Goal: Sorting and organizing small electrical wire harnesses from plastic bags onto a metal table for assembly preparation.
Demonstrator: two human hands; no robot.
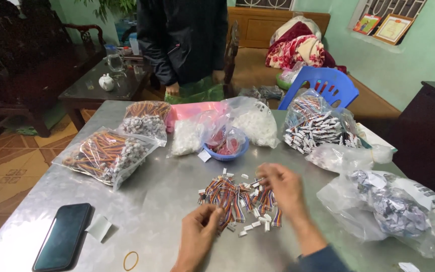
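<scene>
Carefully, my left hand point(199, 232) fingers pinch rainbow-coloured ribbon wires with white plugs point(237, 199); my blurred right hand point(284, 187), fingers unclear, could scatter them across the metal surface point(162, 201).

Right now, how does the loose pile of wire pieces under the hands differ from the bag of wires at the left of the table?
The loose pile lies unbagged and spread out; the left bag keeps its wires sealed in clear plastic. The loose pile sits between both hands, left hand and right hand, while the left bag lies untouched. Both hold multicoloured wires with white connectors on the metal table.
</scene>
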